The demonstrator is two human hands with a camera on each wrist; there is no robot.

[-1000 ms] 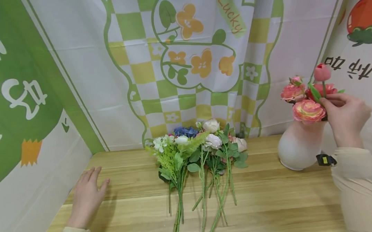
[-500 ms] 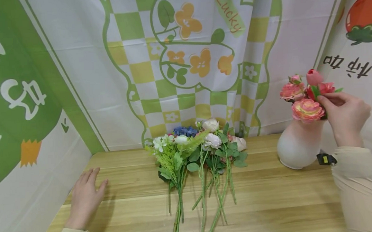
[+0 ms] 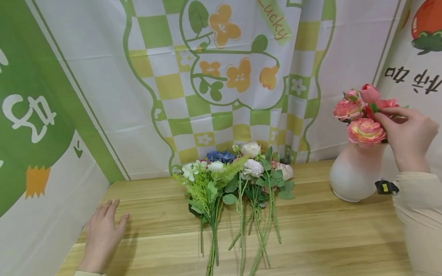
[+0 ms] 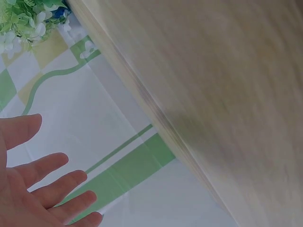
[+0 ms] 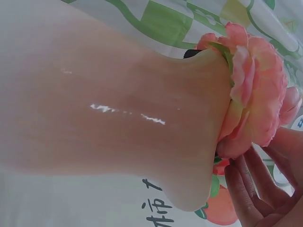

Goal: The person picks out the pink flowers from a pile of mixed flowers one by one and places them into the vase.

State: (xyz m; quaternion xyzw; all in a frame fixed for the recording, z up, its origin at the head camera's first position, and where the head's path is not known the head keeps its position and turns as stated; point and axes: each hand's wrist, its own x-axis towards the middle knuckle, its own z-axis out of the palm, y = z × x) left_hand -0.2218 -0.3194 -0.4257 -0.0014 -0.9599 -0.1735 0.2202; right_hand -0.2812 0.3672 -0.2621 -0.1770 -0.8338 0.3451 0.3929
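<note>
A pink tulip [image 3: 370, 93] stands among pink blooms at the mouth of the white-and-pink vase [image 3: 350, 179]. My right hand [image 3: 411, 136] pinches the tulip just below its head, thumb and forefinger together; the stem below is hidden. In front of it a pink-and-yellow flower [image 3: 366, 131] hangs over the vase rim, also large in the right wrist view, where the glossy vase neck [image 5: 189, 118] fills the middle. My left hand [image 3: 104, 235] is over the table's left side with fingers spread and nothing in them; its palm [image 4: 21, 198] shows in the left wrist view.
Loose artificial flowers lie mid-table: a green-and-white bunch [image 3: 208, 192], white roses [image 3: 252, 168] and a blue bloom [image 3: 220, 156], their stems pointing toward me. The wooden table [image 3: 321, 240] meets printed cloth walls [image 3: 239, 125] at the back and sides.
The tulip has sunk lower into the vase and shifted left, its head now close to the other blooms. My right hand followed slightly left. The left hand has hardly moved.
</note>
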